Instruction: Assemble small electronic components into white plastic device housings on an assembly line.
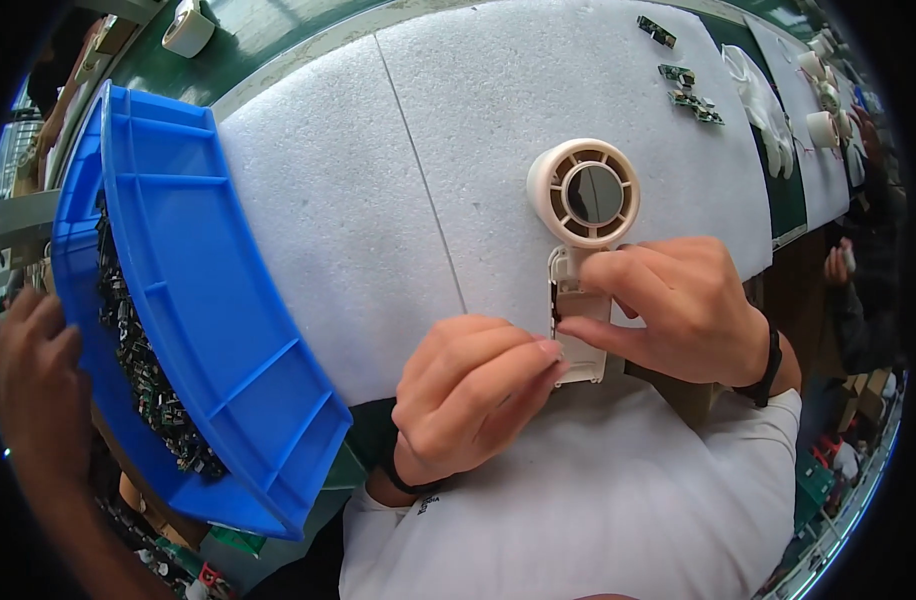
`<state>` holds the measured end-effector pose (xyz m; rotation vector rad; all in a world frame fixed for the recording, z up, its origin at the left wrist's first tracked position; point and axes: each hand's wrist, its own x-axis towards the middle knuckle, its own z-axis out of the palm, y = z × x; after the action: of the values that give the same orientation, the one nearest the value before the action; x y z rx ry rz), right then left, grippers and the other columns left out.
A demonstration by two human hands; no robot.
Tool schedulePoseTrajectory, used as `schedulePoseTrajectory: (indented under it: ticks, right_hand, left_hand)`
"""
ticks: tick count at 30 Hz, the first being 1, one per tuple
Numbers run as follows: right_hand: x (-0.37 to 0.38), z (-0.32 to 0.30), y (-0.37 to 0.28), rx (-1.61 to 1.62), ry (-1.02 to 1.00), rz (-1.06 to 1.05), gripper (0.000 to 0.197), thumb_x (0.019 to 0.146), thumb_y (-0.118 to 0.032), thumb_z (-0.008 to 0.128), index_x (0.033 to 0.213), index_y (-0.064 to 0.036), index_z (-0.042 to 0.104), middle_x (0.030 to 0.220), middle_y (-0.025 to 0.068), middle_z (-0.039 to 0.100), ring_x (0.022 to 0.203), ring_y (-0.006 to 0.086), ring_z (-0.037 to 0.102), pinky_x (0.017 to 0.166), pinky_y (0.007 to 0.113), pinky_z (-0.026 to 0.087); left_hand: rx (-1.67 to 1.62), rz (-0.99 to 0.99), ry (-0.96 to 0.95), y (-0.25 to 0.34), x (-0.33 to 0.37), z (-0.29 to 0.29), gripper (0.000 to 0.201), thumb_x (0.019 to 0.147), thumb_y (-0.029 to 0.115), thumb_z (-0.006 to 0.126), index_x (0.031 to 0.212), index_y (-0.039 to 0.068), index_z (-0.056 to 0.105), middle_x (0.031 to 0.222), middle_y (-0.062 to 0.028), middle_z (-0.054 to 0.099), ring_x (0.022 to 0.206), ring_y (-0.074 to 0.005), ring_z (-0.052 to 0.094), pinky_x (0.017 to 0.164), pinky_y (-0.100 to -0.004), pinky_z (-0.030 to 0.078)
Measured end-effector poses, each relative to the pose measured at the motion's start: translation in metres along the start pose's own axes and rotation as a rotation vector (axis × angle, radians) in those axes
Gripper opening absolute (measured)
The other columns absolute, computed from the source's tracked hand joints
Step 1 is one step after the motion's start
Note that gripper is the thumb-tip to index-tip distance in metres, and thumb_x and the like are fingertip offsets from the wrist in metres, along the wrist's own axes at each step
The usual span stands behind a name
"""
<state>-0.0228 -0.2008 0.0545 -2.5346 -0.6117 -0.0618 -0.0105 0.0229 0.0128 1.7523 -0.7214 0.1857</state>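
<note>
A cream handheld fan (pixel 545 192) lies on the white foam sheet with its round head away from me. The head has a ring of vents around a dark glossy disc. Its handle shell (pixel 584 366) is open toward me, and a thin dark part shows along the left inner edge. My right hand (pixel 683 310) closes over the handle, thumb and fingers gripping it near the neck. At the handle's lower left edge, my left hand (pixel 478 388) has its fingertips pinched together. Whatever lies between those fingertips is too small to make out.
A blue plastic bin (pixel 203 230) stands at the left with many small circuit boards (pixel 148 385) inside. Another person's hand (pixel 40 370) is beside it. Several boards (pixel 678 75) lie at the far right, near a white glove (pixel 763 105). Another fan head (pixel 188 32) sits far left.
</note>
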Motion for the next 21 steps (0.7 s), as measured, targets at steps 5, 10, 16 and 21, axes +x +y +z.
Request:
schedulePoseTrajectory:
  ticks: [5, 10, 16, 21]
  right_hand:
    - [0.007, -0.008, -0.004, -0.218, -0.022, -0.225, 0.027, 0.073, -0.016, 0.086, 0.096, -0.008, 0.074, 0.066, -0.0007, 0.059, 0.051, 0.0164, 0.056, 0.046, 0.03, 0.041]
    - [0.006, 0.001, -0.004, -0.183, 0.011, -0.237, 0.027, 0.075, -0.014, 0.085, 0.1, -0.0083, 0.075, 0.067, -0.0009, 0.061, 0.051, 0.015, 0.056, 0.046, 0.029, 0.04]
    - [0.01, 0.028, -0.005, -0.046, 0.305, -0.095, 0.023, 0.077, -0.014, 0.086, 0.096, -0.0074, 0.076, 0.065, 0.0008, 0.063, 0.051, 0.0163, 0.057, 0.047, 0.028, 0.042]
    - [0.009, 0.029, -0.007, -0.108, 0.346, -0.052, 0.022, 0.076, -0.013, 0.088, 0.094, -0.0068, 0.076, 0.066, 0.0019, 0.064, 0.051, 0.0169, 0.058, 0.048, 0.027, 0.044]
  left_hand:
    - [-0.084, 0.164, -0.167, 0.005, -0.009, 0.012, 0.035, 0.072, -0.001, 0.088, 0.103, 0.002, 0.072, 0.093, -0.0096, 0.072, 0.08, -0.0249, 0.071, 0.07, -0.0337, 0.057]
    - [-0.048, 0.237, -0.174, 0.0, -0.016, 0.019, 0.039, 0.072, 0.002, 0.089, 0.106, 0.001, 0.071, 0.091, -0.0079, 0.072, 0.077, -0.0237, 0.071, 0.071, -0.0338, 0.057]
    - [-0.089, 0.239, -0.139, -0.002, -0.017, 0.019, 0.038, 0.073, 0.002, 0.089, 0.107, 0.001, 0.071, 0.088, -0.0089, 0.072, 0.074, -0.0239, 0.071, 0.069, -0.034, 0.057]
    - [-0.228, 0.032, 0.021, -0.004, -0.017, 0.004, 0.035, 0.078, -0.003, 0.086, 0.109, -0.002, 0.07, 0.092, -0.0113, 0.072, 0.075, -0.0206, 0.07, 0.068, -0.031, 0.056]
